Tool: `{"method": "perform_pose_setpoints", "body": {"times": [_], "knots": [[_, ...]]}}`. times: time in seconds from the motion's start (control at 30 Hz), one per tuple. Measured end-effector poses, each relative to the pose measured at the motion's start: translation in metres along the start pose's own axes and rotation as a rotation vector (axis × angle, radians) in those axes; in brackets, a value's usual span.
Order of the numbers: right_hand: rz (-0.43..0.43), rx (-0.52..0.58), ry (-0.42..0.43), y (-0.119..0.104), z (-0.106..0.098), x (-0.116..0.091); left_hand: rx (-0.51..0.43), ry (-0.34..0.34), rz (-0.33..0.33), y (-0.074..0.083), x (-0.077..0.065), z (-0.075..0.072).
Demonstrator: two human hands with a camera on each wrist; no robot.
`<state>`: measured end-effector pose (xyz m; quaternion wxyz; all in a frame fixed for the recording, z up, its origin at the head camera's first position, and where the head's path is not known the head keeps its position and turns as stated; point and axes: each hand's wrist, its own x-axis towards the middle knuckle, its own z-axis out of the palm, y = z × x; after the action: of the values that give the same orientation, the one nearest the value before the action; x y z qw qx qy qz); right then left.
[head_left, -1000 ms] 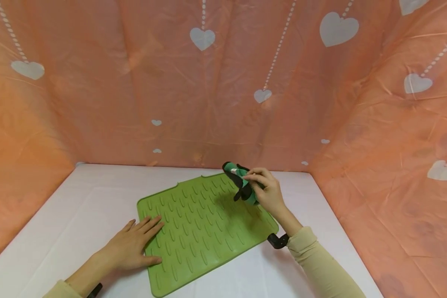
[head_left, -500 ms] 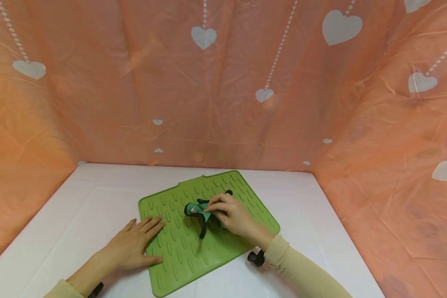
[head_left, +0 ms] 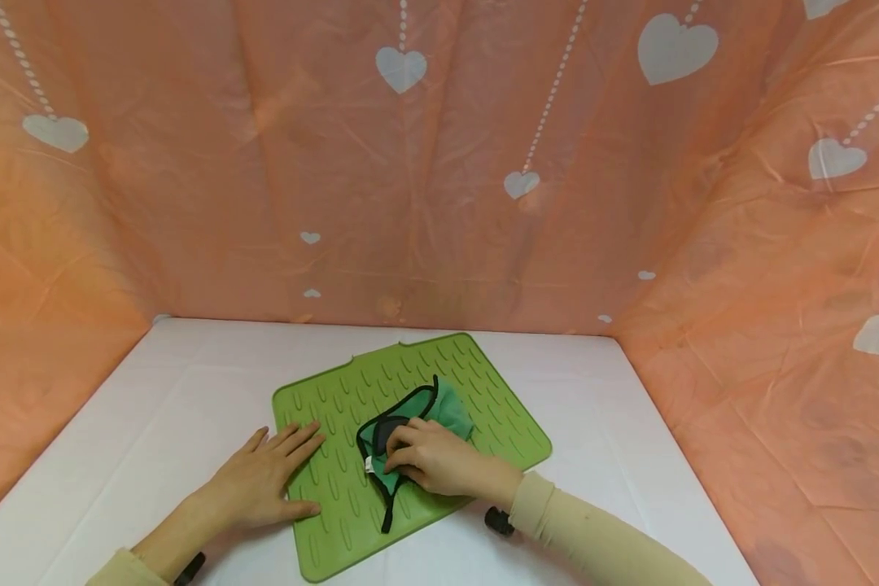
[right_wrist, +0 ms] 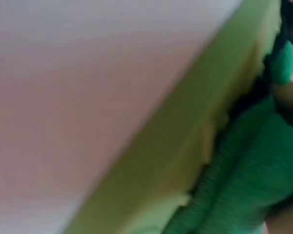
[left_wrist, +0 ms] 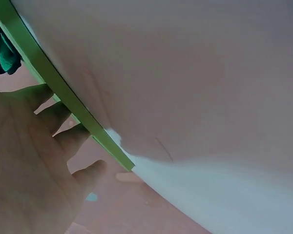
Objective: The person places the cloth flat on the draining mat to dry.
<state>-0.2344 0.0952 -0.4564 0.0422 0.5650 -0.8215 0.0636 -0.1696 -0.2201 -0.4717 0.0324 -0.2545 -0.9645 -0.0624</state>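
Note:
A green mat (head_left: 352,521) with raised oval ridges lies at an angle on the white table. My left hand (head_left: 264,484) rests flat with spread fingers over its left edge; in the left wrist view the fingertips of that hand (left_wrist: 34,141) meet the mat's rim. Over the middle of the mat my right hand (head_left: 435,460) grips a green cloth (head_left: 450,411) with black edging and a small white tag, its fingers curled on the fabric. The cloth is bunched under the palm, and part of it is hidden there. In the right wrist view the green cloth (right_wrist: 254,161) looks fuzzy and blurred.
The white table (head_left: 212,366) extends around the mat. Orange curtains (head_left: 454,244) with pale hearts stand behind it and at both sides. Black wrist-camera parts (head_left: 498,521) show under the right wrist.
My right hand has carried the cloth from the mat's far right side leftward and nearer, down onto its middle, where the cloth now lies more spread. My left hand stays put.

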Motion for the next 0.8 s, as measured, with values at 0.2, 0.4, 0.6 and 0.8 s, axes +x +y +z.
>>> {"method": "perform_pose_setpoints", "body": {"times": [0.2,0.4,0.6,0.8], "knots": [[0.044,0.137,-0.015,0.002,-0.015,-0.003,-0.067,-0.072,0.001,0.0,0.01,-0.012],[0.1,0.297,0.182,0.014,-0.028,-0.008,-0.21,-0.028,-0.052,0.007,0.032,-0.022],[0.207,0.333,0.251,0.027,-0.031,-0.008,-0.493,0.045,-0.095,0.014,0.062,-0.017],[0.263,0.375,0.135,0.03,-0.027,-0.003,-0.611,0.04,-0.087,0.018,0.081,-0.007]]}}
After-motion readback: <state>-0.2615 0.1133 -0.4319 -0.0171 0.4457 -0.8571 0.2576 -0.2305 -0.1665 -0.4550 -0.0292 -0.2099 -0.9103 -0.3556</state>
